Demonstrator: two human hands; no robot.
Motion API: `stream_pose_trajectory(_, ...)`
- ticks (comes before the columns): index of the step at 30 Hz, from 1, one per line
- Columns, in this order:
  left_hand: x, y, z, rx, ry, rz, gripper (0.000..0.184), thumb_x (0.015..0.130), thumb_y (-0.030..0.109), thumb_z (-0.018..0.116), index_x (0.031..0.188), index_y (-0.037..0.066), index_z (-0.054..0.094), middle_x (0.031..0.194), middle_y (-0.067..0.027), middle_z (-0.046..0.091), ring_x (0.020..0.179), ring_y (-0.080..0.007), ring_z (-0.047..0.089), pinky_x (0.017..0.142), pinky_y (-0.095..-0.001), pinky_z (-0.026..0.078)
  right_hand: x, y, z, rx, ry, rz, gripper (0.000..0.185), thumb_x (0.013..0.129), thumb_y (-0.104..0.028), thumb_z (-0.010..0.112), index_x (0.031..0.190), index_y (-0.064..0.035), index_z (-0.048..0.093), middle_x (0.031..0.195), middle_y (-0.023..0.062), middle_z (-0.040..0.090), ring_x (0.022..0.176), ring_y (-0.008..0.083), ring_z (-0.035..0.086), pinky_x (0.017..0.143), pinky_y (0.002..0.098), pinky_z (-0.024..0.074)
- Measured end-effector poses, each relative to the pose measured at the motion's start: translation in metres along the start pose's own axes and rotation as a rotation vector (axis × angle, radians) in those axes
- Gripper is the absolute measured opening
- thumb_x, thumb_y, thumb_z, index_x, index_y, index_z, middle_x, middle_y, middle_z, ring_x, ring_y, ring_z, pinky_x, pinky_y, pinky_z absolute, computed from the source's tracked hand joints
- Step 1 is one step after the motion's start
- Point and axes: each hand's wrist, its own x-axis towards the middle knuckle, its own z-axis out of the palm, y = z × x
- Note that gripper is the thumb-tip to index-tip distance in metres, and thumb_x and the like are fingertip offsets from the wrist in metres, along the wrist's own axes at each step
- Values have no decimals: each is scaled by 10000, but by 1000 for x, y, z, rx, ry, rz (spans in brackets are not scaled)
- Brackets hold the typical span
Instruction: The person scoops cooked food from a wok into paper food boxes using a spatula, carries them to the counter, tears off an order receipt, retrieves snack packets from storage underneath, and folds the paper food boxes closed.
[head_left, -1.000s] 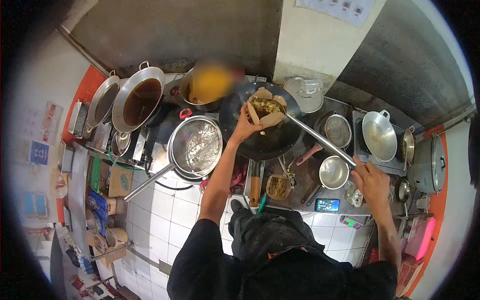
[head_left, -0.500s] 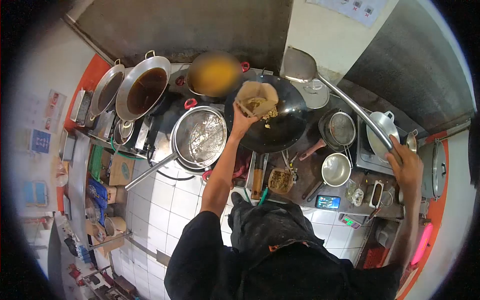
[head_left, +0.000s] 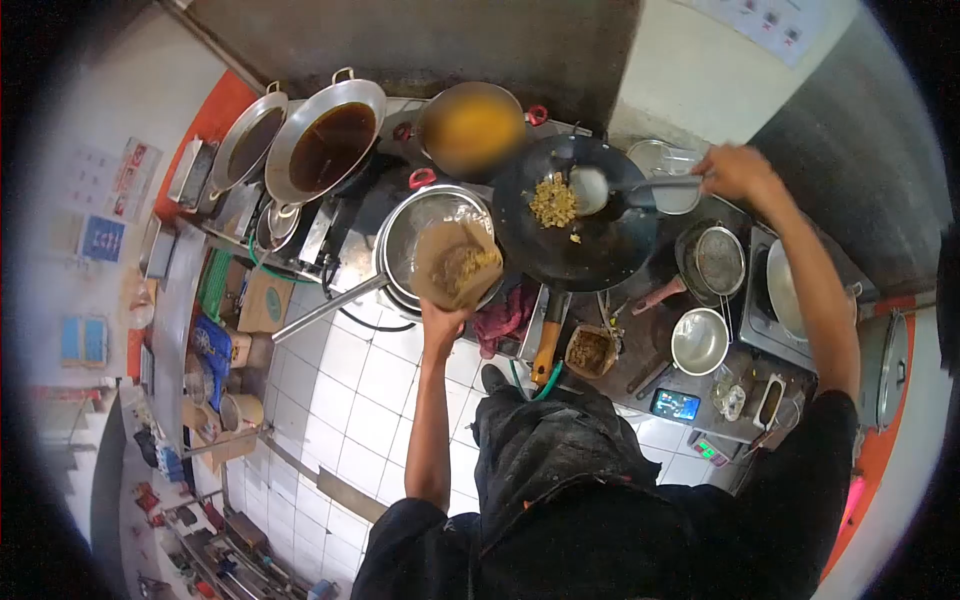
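My left hand [head_left: 443, 328] is closed around a brown paper food box [head_left: 458, 265], tilted, with yellowish-brown bits clinging inside. It is over the large strainer [head_left: 420, 225], left of the black wok [head_left: 610, 255]. My right hand [head_left: 738, 172] grips the long handle of a metal wok spatula [head_left: 590, 190]. The spatula's blade rests in the wok, beside a heap of chopped yellowish-brown food [head_left: 553, 203]. A few pieces lie apart from the heap, lower on the wok's surface.
Two pans of dark liquid [head_left: 335, 145] stand at the back left, near a pan with blurred yellow contents [head_left: 472, 128]. Nearer me are another paper box [head_left: 592, 350], a saucepan [head_left: 700, 342], a phone [head_left: 675, 405] and a small strainer [head_left: 720, 260]. A pot lid [head_left: 665, 160] lies behind the wok.
My left hand has drawn the paper box from above the wok down and left, over the strainer. My right hand has brought the spatula from the air into the wok. More food lies in the wok.
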Motion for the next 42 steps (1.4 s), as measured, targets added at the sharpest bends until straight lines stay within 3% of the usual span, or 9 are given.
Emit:
stream_pose_trajectory(4, -62, 2, 0, -13, 175, 111, 830, 623, 103, 825, 1333, 10, 407, 1259, -127, 549, 1155, -227, 562, 960, -360, 480, 74, -8, -43, -371, 291, -161, 347, 660, -221, 817, 1000, -227, 746, 970, 74, 714, 939, 288, 673, 761, 428, 544)
stream_pose_trajectory(10, -118, 2, 2, -19, 223, 12, 805, 622, 146, 838, 1308, -8, 448, 1222, -115, 589, 1092, -210, 604, 927, -356, 502, 117, -101, -98, -661, 223, -366, 219, 701, -186, 756, 920, -187, 753, 876, 76, 719, 839, 273, 699, 695, 402, 556)
stream_pose_trajectory(12, -138, -2, -7, 77, 184, -116, 850, 596, 197, 871, 1306, -16, 456, 1218, -111, 595, 1095, -213, 606, 936, -364, 498, 124, -124, -103, -797, 621, -420, 159, 730, -207, 709, 882, -238, 743, 849, 48, 698, 839, 268, 683, 692, 425, 525)
stream_pose_trajectory(19, -147, 0, -2, 54, 257, -62, 840, 628, 244, 862, 1307, -25, 448, 1219, -119, 587, 1102, -227, 592, 954, -361, 483, 128, -175, -76, -892, 490, -748, 63, 741, -232, 677, 706, -216, 727, 715, 52, 686, 787, 254, 693, 636, 408, 514)
stream_pose_trajectory(26, -145, -12, -18, -54, 200, 7, 854, 626, 187, 845, 1337, -12, 416, 1236, -115, 561, 1136, -229, 566, 981, -373, 468, 153, -122, -85, -872, 439, -405, 61, 696, -187, 743, 756, -174, 742, 686, 81, 687, 783, 268, 705, 616, 393, 533)
stream_pose_trajectory(29, -139, 2, -16, -100, 205, -19, 853, 624, 163, 832, 1345, -7, 409, 1240, -108, 555, 1138, -223, 567, 965, -368, 481, 134, -111, -80, -850, 256, -317, 116, 706, -134, 743, 817, -168, 750, 713, 92, 692, 763, 266, 700, 625, 398, 544)
stream_pose_trajectory(31, -136, 8, -16, -139, 165, -39, 848, 624, 159, 830, 1341, -10, 409, 1239, -107, 554, 1128, -219, 570, 952, -364, 489, 133, -95, -78, -544, -254, -51, 171, 803, -225, 740, 907, -89, 737, 868, 120, 731, 783, 239, 713, 647, 396, 581)
stream_pose_trajectory(37, -121, 2, -34, -109, 120, -11, 726, 649, 120, 778, 1278, -32, 449, 1172, -100, 576, 1031, -200, 596, 890, -333, 504, 50, -32, -97, -141, -554, 579, 240, 846, -145, 677, 1079, -88, 684, 808, 95, 700, 708, 233, 675, 614, 355, 570)
stream_pose_trajectory(42, -112, 13, -39, -86, 97, -60, 712, 644, 135, 782, 1264, -32, 473, 1181, -104, 576, 1047, -199, 583, 898, -333, 484, -9, 7, -18, 320, -708, 406, 337, 874, -201, 650, 1200, -119, 647, 759, 79, 656, 592, 160, 590, 518, 326, 512)
